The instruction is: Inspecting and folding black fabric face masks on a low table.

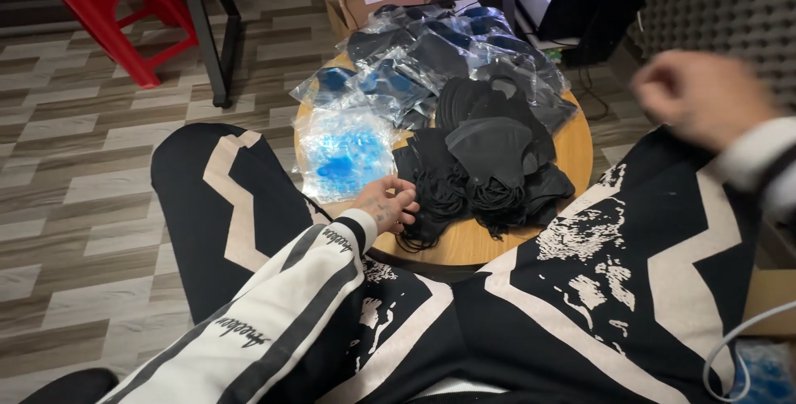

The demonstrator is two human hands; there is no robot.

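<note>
The person sits with a small round wooden table between the knees. The left hand rests on the near edge of the table, fingers loosely curled, touching the black masks piled in the middle; I cannot tell if it has hold of one. The right hand is up in the air off to the side, blurry, closed like a fist, with nothing seen in it. Clear plastic bags lie beside the masks. A red stool stands far back on the floor.
</note>
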